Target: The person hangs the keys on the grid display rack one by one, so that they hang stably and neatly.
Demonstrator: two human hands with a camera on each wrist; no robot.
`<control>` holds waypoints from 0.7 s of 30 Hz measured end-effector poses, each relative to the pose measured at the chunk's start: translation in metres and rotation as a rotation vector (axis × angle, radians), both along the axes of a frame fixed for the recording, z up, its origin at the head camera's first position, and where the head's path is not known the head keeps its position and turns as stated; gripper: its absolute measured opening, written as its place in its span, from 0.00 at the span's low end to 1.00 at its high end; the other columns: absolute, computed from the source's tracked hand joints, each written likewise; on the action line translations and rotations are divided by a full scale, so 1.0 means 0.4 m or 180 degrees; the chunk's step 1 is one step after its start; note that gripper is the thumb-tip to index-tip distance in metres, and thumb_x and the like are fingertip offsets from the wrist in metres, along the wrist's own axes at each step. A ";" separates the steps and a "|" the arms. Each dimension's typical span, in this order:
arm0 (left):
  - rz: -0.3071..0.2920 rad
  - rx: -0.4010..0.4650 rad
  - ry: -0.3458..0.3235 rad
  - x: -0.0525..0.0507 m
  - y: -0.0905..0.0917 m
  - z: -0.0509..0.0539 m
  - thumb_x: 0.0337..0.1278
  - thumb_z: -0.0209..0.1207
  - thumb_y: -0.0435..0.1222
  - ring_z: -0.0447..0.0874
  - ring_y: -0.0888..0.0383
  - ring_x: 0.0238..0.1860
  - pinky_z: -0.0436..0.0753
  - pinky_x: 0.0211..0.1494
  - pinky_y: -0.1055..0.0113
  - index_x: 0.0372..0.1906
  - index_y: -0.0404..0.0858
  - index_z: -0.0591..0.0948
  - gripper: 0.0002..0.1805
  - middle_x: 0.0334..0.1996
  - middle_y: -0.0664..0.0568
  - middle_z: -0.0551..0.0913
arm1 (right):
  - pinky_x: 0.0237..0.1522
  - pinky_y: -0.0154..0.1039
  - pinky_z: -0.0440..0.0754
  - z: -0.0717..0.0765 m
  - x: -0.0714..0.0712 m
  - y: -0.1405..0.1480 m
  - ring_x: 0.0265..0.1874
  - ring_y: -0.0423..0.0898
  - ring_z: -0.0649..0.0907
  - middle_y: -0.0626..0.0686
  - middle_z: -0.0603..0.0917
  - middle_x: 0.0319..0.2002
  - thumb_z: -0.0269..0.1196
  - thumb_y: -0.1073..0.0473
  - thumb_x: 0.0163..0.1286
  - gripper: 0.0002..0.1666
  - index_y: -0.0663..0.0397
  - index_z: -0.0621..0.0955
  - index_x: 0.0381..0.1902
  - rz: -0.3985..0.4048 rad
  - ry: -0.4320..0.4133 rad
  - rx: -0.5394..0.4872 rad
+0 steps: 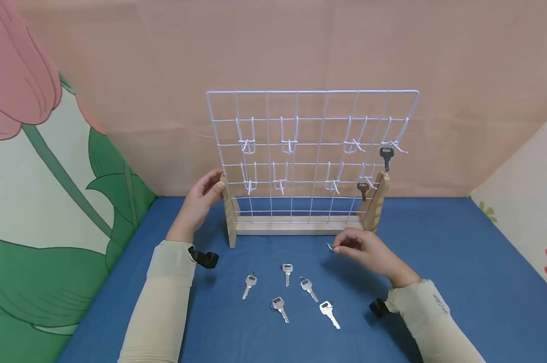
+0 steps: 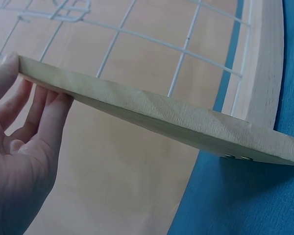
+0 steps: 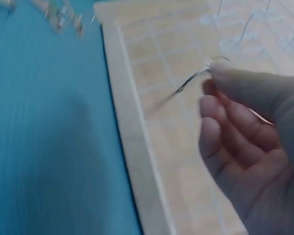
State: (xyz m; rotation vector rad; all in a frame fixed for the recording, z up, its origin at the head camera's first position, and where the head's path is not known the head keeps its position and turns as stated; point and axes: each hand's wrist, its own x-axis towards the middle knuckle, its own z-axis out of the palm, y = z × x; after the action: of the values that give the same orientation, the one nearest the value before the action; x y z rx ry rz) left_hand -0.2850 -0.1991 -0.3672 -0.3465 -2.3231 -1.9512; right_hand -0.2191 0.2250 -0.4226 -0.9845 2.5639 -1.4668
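Note:
A white wire grid [image 1: 317,143] with hooks stands in a wooden frame [image 1: 296,229]. The left hand [image 1: 198,204] grips the top of the frame's left side board [image 2: 152,115], thumb on one face and fingers on the other. In front of the frame's right part, the right hand [image 1: 369,252] pinches a key [image 3: 186,84] between thumb and forefinger; the right wrist view is blurred. Two dark-looking keys hang on the right side of the grid, an upper one [image 1: 386,155] and a lower one [image 1: 363,189].
Several silver keys, among them one at the left [image 1: 250,286] and one at the front right [image 1: 330,313], lie on the blue table [image 1: 237,333] between the forearms. Behind the grid is a plain tan backdrop [image 1: 164,75]; a flower-patterned panel [image 1: 69,191] stands at the left.

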 end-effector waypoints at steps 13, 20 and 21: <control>-0.0060 0.0037 -0.0030 -0.004 -0.003 0.001 0.77 0.52 0.44 0.69 0.52 0.66 0.73 0.70 0.59 0.77 0.37 0.62 0.31 0.68 0.41 0.67 | 0.34 0.32 0.84 0.093 0.069 -0.080 0.34 0.43 0.82 0.48 0.85 0.40 0.65 0.78 0.65 0.10 0.64 0.83 0.41 -0.0113 0.0683 -0.1066; -0.0074 0.0094 -0.0015 -0.003 -0.001 0.005 0.78 0.52 0.42 0.70 0.53 0.65 0.73 0.70 0.59 0.76 0.36 0.62 0.30 0.68 0.42 0.68 | 0.37 0.29 0.85 0.186 0.064 -0.108 0.31 0.42 0.82 0.51 0.84 0.33 0.65 0.71 0.70 0.05 0.71 0.82 0.41 -0.0575 0.0691 -0.1610; -0.0072 0.0085 -0.0016 -0.003 -0.001 0.006 0.78 0.52 0.42 0.70 0.53 0.65 0.73 0.70 0.60 0.76 0.36 0.63 0.30 0.68 0.42 0.68 | 0.38 0.30 0.85 0.198 0.061 -0.110 0.31 0.43 0.82 0.52 0.84 0.33 0.64 0.72 0.70 0.05 0.73 0.82 0.41 -0.0639 0.0685 -0.1716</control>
State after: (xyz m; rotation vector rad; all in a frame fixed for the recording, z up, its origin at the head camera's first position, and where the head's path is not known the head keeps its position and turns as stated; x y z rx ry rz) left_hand -0.2862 -0.1995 -0.3648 -0.3678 -2.3039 -1.9939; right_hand -0.1945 0.1811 -0.3435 -0.9933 2.5140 -2.3063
